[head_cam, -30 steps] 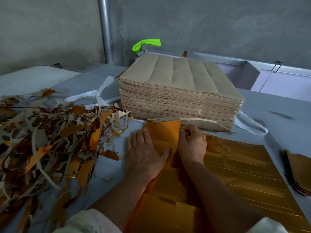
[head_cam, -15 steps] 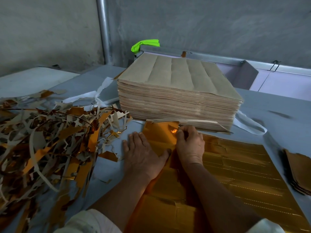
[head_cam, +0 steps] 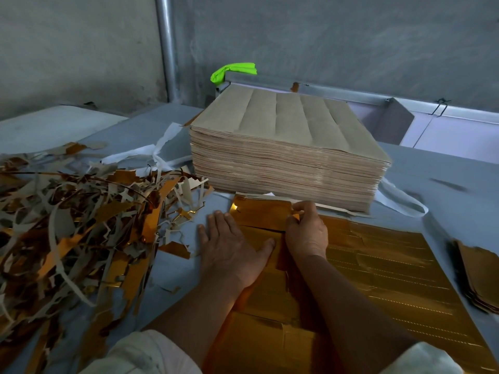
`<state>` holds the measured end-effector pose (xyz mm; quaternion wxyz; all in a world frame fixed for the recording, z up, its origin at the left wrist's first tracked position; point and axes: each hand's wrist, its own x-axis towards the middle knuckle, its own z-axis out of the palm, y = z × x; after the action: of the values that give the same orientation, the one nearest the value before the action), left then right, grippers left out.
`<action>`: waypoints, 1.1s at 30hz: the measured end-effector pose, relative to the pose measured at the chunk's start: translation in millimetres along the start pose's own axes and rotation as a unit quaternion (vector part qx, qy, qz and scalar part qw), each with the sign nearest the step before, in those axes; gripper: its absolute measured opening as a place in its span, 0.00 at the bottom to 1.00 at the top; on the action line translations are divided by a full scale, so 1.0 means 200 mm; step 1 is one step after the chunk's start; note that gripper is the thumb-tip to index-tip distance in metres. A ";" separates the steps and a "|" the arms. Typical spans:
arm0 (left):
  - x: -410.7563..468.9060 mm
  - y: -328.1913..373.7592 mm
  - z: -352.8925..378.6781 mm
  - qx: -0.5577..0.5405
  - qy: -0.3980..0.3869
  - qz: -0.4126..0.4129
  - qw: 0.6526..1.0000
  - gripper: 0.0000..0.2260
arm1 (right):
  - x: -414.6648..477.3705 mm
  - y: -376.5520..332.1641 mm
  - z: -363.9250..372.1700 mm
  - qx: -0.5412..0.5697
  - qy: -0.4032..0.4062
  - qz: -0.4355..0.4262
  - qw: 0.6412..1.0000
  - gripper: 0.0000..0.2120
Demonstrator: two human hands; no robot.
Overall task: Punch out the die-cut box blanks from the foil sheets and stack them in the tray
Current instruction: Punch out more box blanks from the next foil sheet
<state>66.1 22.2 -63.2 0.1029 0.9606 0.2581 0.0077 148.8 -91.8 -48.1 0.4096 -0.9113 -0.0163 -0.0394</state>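
Note:
A gold foil sheet (head_cam: pixel 383 268) with die-cut lines lies flat on the grey table in front of me. My left hand (head_cam: pixel 232 247) presses flat on its left part, fingers straight and spread. My right hand (head_cam: pixel 306 230) pinches the sheet's far edge between thumb and curled fingers, right in front of the tall stack of brown sheets (head_cam: pixel 286 152). A small stack of punched blanks (head_cam: pixel 479 279) lies at the right edge. The tray (head_cam: pixel 397 117) stands behind the tall stack, mostly hidden.
A big heap of gold and grey waste strips (head_cam: pixel 75 233) covers the table's left side. White straps (head_cam: pixel 159 155) lie beside the stack. A green cloth (head_cam: pixel 232 70) hangs on the metal rail at the back. A steel pipe (head_cam: pixel 166 47) runs up the wall.
My right hand's fingers have curled tighter on the sheet's far edge and lifted it slightly. My left hand has stayed flat on the foil, shifted a little to the left.

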 end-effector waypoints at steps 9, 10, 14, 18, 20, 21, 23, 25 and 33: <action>0.00 0.00 0.00 -0.014 -0.001 0.003 1.000 0.51 | 0.00 -0.03 -0.03 0.083 0.014 0.027 0.996 0.05; 0.00 -0.01 0.00 -0.017 0.001 0.004 1.000 0.51 | 0.00 -0.03 -0.04 0.089 0.015 0.031 0.995 0.05; 0.02 -0.01 0.00 -0.072 0.011 -0.001 0.997 0.53 | -0.01 -0.04 -0.04 0.086 0.009 0.036 0.996 0.04; 0.08 -0.03 -0.03 -0.169 0.073 0.020 0.983 0.58 | -0.01 -0.04 -0.03 0.076 0.005 0.043 0.996 0.04; 0.13 -0.04 -0.05 -0.142 0.103 0.081 0.981 0.59 | 0.00 -0.03 -0.02 0.070 0.004 0.044 0.997 0.05; 0.16 -0.05 -0.05 -0.131 0.101 0.108 0.980 0.60 | 0.00 -0.03 -0.02 0.065 0.004 0.044 0.997 0.05; 0.21 -0.05 -0.06 -0.130 0.065 0.125 0.982 0.61 | 0.00 -0.03 -0.02 0.057 0.004 0.043 0.997 0.06; 0.25 -0.07 -0.05 -0.142 0.016 0.102 0.984 0.63 | 0.00 -0.02 -0.01 0.053 0.004 0.039 0.998 0.06; 0.30 -0.08 0.01 -0.046 -0.021 0.090 0.995 0.63 | 0.02 -0.01 -0.01 0.046 0.001 0.031 0.998 0.05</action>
<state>110.7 65.0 -70.4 0.1517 0.9741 0.1674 0.0085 152.1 -92.1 -45.7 0.4524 -0.8913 0.0103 -0.0274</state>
